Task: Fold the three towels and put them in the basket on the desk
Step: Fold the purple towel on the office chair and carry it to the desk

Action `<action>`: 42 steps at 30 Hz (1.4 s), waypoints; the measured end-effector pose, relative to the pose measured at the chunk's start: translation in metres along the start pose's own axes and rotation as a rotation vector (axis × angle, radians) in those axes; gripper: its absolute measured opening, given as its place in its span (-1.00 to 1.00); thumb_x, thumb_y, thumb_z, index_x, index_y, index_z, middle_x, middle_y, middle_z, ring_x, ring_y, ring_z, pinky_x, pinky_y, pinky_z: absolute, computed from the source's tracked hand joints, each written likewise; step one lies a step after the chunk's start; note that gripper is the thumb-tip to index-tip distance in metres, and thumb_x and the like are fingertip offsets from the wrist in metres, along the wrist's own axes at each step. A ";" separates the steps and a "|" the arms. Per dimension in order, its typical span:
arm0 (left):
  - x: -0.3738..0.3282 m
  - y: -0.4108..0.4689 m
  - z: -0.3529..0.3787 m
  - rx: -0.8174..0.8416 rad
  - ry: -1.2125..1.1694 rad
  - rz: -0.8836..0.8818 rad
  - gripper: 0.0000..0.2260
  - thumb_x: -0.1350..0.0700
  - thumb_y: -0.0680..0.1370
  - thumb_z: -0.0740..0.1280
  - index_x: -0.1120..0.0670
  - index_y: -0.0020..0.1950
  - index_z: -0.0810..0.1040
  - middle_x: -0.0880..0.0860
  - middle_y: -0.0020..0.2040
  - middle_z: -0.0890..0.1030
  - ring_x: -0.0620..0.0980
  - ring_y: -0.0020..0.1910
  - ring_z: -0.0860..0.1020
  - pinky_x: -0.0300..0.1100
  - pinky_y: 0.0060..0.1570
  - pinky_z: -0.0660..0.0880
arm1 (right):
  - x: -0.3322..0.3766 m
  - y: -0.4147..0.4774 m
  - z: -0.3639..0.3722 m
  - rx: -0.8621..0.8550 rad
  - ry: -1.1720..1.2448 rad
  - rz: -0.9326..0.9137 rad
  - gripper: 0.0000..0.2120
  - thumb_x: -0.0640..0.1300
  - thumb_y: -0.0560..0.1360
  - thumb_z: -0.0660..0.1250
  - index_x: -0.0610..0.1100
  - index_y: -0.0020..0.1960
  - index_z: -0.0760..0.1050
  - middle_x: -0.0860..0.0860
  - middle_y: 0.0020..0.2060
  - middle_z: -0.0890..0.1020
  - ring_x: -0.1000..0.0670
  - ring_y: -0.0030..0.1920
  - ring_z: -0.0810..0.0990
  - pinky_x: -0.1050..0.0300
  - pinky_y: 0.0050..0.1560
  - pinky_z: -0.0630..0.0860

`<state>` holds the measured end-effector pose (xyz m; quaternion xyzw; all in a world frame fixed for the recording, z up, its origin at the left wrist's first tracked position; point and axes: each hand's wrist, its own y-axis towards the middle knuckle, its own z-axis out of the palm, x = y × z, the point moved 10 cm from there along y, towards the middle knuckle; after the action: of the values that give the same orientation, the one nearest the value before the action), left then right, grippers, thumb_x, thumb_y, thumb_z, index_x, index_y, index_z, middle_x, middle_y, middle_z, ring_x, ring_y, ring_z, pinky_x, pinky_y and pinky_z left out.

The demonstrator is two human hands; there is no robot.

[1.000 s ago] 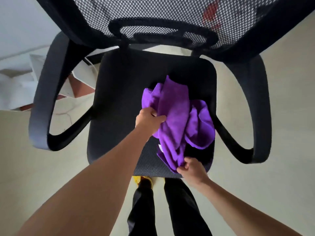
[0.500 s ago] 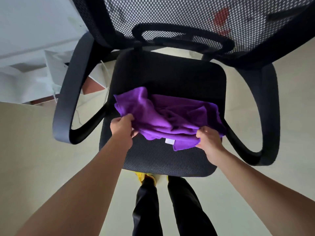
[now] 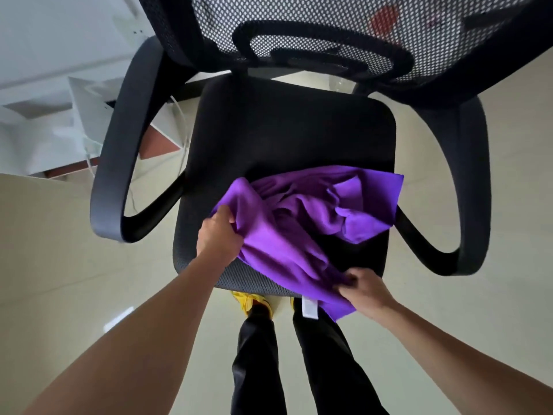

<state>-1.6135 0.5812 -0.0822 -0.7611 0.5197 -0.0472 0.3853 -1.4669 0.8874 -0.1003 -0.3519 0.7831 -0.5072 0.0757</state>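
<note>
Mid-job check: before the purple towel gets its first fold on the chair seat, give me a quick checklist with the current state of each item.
1. Left hand gripping the purple towel: ok, closed on its left edge.
2. Right hand gripping the towel: ok, pinching the near edge by the white label.
3. Towel spread flat for folding: not ok, bunched and creased, part hanging past the front of the chair seat.
4. Seat free of other items: ok, only this towel on it.
5. Basket and desk located: cannot tell, neither is in view.
6. Other two towels accounted for: cannot tell, not in view.
</note>
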 end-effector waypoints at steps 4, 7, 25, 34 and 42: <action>0.036 -0.025 -0.030 -0.261 -0.282 -0.220 -0.58 0.25 0.40 0.31 0.11 0.26 0.41 0.18 0.07 0.59 0.25 0.09 0.52 0.00 0.04 0.43 | 0.025 0.001 -0.026 -0.095 0.303 -0.012 -0.81 -0.07 0.34 0.41 -0.20 -0.28 0.53 -0.05 -0.42 0.51 -0.04 -0.35 0.47 -0.07 -0.30 0.49; 0.076 -0.036 -0.031 -0.274 -0.462 -0.447 -0.71 0.18 0.34 0.31 0.16 0.04 0.61 0.24 -0.09 0.63 0.23 -0.08 0.58 0.00 -0.05 0.51 | 0.055 0.005 -0.062 -0.244 0.601 -0.039 -0.87 -0.09 0.48 0.38 -0.09 -0.23 0.54 -0.07 -0.27 0.55 -0.08 -0.20 0.52 -0.05 -0.17 0.52; 0.052 -0.044 -0.078 -0.152 -0.420 -0.291 -0.80 0.33 0.38 0.21 0.12 -0.08 0.50 0.13 -0.19 0.53 0.20 -0.18 0.53 -0.16 -0.27 0.46 | 0.049 -0.026 -0.030 -0.097 0.039 -0.003 -0.87 -0.07 0.37 0.42 -0.06 -0.26 0.50 -0.06 -0.22 0.67 -0.17 -0.10 0.66 0.00 -0.10 0.54; 0.073 -0.046 -0.052 -0.029 0.183 -0.085 -0.77 0.15 0.49 0.20 0.04 0.14 0.37 0.13 -0.12 0.47 0.18 -0.13 0.40 -0.04 -0.08 0.31 | 0.227 -0.005 -0.030 -0.449 -0.319 -0.662 -0.47 -0.21 0.45 0.33 -0.02 0.40 0.34 -0.04 0.26 0.48 -0.12 0.23 0.44 -0.06 0.04 0.49; 0.057 -0.032 -0.037 0.093 0.538 0.046 -0.75 0.10 0.42 0.32 0.00 0.10 0.48 0.09 0.13 0.51 0.14 0.13 0.47 -0.02 0.04 0.38 | 0.174 -0.004 -0.026 -0.319 -0.562 -0.607 -0.89 -0.25 0.43 0.28 -0.19 -0.07 0.54 -0.15 -0.04 0.54 -0.22 0.05 0.51 -0.09 -0.15 0.50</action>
<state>-1.5810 0.5195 -0.0543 -0.6907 0.6179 -0.2624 0.2689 -1.6061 0.7967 -0.0425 -0.6974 0.6619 -0.2636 0.0782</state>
